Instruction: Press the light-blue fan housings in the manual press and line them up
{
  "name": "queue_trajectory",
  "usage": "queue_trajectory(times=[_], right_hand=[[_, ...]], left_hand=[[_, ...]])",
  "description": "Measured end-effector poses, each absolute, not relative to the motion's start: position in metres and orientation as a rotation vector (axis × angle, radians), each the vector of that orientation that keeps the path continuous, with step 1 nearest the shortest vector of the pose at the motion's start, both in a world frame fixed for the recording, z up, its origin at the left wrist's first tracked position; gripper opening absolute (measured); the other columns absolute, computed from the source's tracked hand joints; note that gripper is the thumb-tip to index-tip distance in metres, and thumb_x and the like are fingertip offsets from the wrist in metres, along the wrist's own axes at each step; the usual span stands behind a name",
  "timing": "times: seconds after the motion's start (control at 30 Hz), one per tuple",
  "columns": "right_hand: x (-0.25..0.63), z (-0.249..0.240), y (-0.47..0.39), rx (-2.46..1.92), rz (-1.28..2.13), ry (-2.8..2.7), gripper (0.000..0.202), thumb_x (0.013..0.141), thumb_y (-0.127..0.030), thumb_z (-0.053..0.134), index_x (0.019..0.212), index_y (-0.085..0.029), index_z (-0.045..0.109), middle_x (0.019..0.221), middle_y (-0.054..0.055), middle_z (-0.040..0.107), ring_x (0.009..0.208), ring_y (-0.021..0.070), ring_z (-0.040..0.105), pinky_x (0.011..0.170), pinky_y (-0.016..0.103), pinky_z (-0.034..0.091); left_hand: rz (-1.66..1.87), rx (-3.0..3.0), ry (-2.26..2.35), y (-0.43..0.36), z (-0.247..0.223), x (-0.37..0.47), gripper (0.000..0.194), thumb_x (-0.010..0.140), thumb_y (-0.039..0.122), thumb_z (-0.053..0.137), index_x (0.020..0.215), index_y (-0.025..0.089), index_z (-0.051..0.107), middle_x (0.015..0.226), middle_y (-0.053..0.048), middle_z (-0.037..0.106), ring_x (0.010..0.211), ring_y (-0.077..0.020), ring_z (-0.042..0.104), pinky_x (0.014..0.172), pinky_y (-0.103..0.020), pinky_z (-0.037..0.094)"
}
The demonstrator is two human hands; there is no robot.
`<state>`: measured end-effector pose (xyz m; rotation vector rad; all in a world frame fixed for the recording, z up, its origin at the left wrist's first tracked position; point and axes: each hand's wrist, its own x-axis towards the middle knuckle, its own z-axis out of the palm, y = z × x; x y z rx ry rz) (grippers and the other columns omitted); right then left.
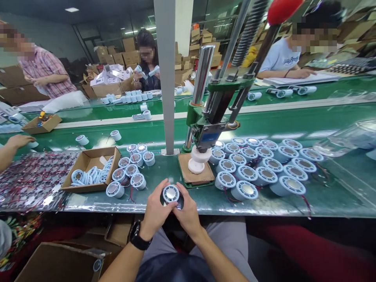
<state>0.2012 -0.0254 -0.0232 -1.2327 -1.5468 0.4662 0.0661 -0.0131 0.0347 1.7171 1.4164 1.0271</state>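
Observation:
Between both hands, near the table's front edge, is a light-blue round motor housing point(170, 193) with a vented ring and a silver disc on top. My left hand point(157, 205), with a black watch on its wrist, curls round its left side. My right hand point(188, 207) grips it from the right, both thumbs meeting at the front. Just beyond the hands stands a green hand press point(205, 129) with a red-knobbed lever. Its white round pusher point(201, 154) hangs above a white cup-shaped seat point(196, 166) on a brown base board.
Several similar housings with wires stand left point(138, 181) and right point(246, 190) of the press. A cardboard tray point(88, 187) holds light-blue rings. Wired circuit boards point(32, 180) cover the left side. A grey post point(166, 78) rises behind. Another person's hand point(19, 141) reaches in at left.

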Motion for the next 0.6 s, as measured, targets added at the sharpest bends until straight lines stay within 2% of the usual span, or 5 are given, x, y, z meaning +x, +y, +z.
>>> queue_trajectory(times=[0.17, 0.27, 0.37, 0.5, 0.6], right_hand=[[0.199, -0.022, -0.026, -1.236, 0.488, -1.587, 0.059, 0.084, -0.017, 0.055, 0.143, -0.017, 0.045, 0.130, 0.013, 0.060, 0.120, 0.0224, 0.061, 0.101, 0.038, 0.053], [0.205, -0.019, -0.026, -1.237, 0.499, -1.707, 0.057, 0.084, -0.012, 0.052, 0.141, -0.016, 0.049, 0.131, 0.014, 0.059, 0.121, 0.0238, 0.059, 0.103, 0.041, 0.052], [0.229, 0.008, -0.023, -1.256, 0.516, -1.971, 0.059, 0.080, -0.010, 0.057, 0.138, -0.019, 0.052, 0.128, 0.012, 0.060, 0.117, 0.0253, 0.062, 0.099, 0.042, 0.055], [0.285, 0.124, -0.005, -1.163, 0.062, -2.077, 0.053, 0.082, -0.016, 0.065, 0.134, -0.021, 0.056, 0.127, 0.011, 0.061, 0.118, 0.0265, 0.060, 0.099, 0.046, 0.055], [0.320, 0.246, 0.028, -1.092, -0.461, -1.821, 0.039, 0.088, -0.016, 0.061, 0.126, -0.013, 0.061, 0.124, 0.012, 0.063, 0.121, 0.0245, 0.056, 0.106, 0.046, 0.047]], left_hand=[[1.105, 1.584, 1.438, -0.019, 0.025, 0.073, 0.069, 0.070, 0.013, 0.072, 0.135, 0.021, 0.050, 0.130, -0.010, 0.063, 0.121, -0.0256, 0.060, 0.109, -0.042, 0.045], [1.094, 1.687, 1.423, -0.022, 0.019, 0.075, 0.062, 0.077, 0.017, 0.066, 0.137, 0.019, 0.049, 0.137, -0.011, 0.058, 0.129, -0.0260, 0.054, 0.112, -0.043, 0.042], [1.039, 1.765, 1.397, -0.020, 0.016, 0.073, 0.055, 0.082, 0.023, 0.061, 0.136, 0.016, 0.051, 0.140, -0.013, 0.056, 0.130, -0.0270, 0.053, 0.110, -0.043, 0.043], [0.951, 1.734, 1.403, 0.005, 0.035, 0.072, 0.051, 0.072, 0.023, 0.073, 0.121, 0.017, 0.062, 0.117, -0.009, 0.070, 0.107, -0.0258, 0.066, 0.098, -0.040, 0.051], [1.000, 1.746, 1.336, 0.037, 0.063, 0.085, 0.049, 0.067, 0.023, 0.077, 0.115, 0.018, 0.066, 0.109, -0.006, 0.073, 0.099, -0.0240, 0.068, 0.092, -0.035, 0.053]])
